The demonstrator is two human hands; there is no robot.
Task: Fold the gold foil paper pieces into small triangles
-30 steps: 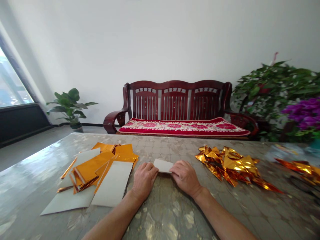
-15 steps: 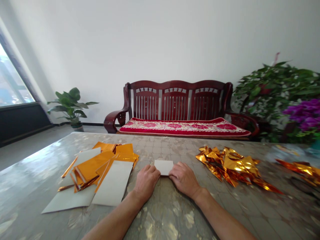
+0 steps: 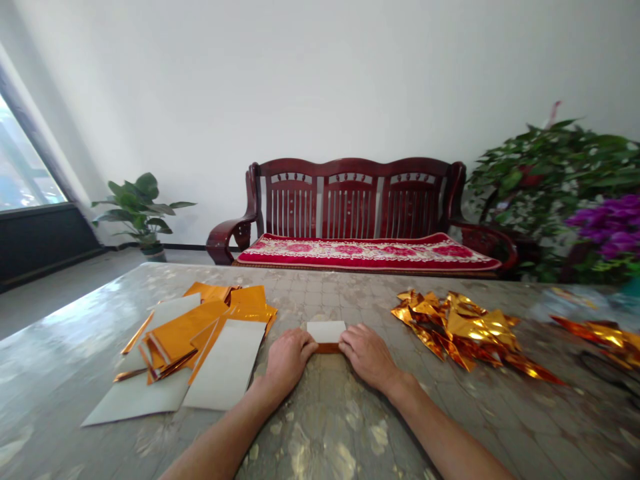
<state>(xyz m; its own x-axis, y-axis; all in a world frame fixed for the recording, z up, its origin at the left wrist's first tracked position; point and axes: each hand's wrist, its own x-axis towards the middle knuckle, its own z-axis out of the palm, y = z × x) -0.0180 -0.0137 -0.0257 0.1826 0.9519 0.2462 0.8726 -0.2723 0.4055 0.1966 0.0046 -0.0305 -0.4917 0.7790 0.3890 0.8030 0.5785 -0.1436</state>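
A small sheet of paper [image 3: 326, 331], white on top, lies on the table between my hands. Along its near edge runs an orange strip, where the paper is turned over. My left hand [image 3: 291, 358] pinches the left end of that strip, fingers bent. At the right end my right hand [image 3: 366, 353] grips it the same way. Left of my hands lies a loose pile of orange sheets [image 3: 187, 328] with white-backed sheets [image 3: 225, 367] on and under it. To the right is a heap of shiny gold folded foil pieces [image 3: 465, 327].
The table [image 3: 320, 427] has a glossy patterned cover. More gold foil [image 3: 603, 337], a clear plastic bag [image 3: 575, 303] and a dark looped item [image 3: 607, 370] are at the far right. Beyond the table stands a wooden bench [image 3: 350, 200] between plants.
An orange strip now shows along the paper's near edge, where only a thin dark edge showed before. My hands have shifted slightly, still at both ends of the paper.
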